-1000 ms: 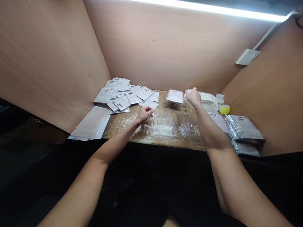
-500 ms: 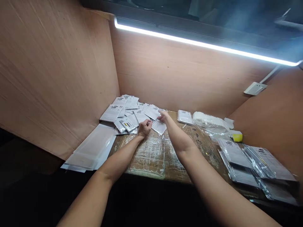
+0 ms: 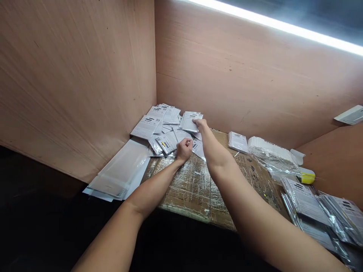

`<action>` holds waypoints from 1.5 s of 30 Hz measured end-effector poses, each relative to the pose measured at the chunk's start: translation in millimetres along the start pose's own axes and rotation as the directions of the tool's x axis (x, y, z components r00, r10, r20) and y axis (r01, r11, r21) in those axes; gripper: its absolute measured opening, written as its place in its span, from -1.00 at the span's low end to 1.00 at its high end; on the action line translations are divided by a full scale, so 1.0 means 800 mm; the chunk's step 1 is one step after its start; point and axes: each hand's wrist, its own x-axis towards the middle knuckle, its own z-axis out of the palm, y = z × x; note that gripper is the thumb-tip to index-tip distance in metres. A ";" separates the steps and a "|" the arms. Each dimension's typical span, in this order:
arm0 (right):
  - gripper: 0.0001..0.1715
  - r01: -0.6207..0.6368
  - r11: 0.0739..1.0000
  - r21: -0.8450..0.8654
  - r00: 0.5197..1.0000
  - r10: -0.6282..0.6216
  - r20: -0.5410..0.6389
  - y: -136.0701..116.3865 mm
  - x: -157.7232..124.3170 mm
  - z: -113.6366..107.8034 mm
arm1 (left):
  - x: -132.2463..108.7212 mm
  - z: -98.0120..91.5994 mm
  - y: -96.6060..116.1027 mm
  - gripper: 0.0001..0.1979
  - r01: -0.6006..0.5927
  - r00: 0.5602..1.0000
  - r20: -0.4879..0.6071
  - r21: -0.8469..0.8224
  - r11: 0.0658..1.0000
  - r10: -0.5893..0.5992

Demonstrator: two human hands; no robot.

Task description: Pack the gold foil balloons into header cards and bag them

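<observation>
While the left hand [image 3: 184,149] sits closed in a loose fist, touching the near edge of a loose pile of white printed card packets [image 3: 159,126], nothing held in it can be seen. The right hand [image 3: 200,130] reaches past, fingertips [image 3: 195,122] on a small stack of white printed packets [image 3: 190,121] atop the pile's far side; whether it grips cannot be told. The pile lies on a brown cardboard tabletop [image 3: 184,189] sheathed in clear tape, against pinkish-brown plywood walls [image 3: 227,75]. Right of the hands lie a clear plastic bag of white items [image 3: 269,155] and silver foil-backed packets [image 3: 309,211].
</observation>
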 end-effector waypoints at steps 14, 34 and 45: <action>-0.34 -0.050 0.991 0.125 0.984 0.028 0.174 0.088 -0.124 -0.075 | 0.014 -0.021 0.023 -0.48 -0.086 0.995 -0.004 -0.499 0.862 0.097; -0.47 -0.025 0.929 0.369 0.998 0.003 0.062 0.107 -0.207 -0.131 | 0.001 0.005 0.020 -0.51 0.150 0.986 0.053 -0.701 0.697 -0.159; -0.35 -0.037 0.916 0.399 0.998 0.014 0.059 0.133 -0.161 -0.056 | -0.007 0.003 0.032 -0.30 0.271 0.959 0.258 -0.720 0.639 -0.116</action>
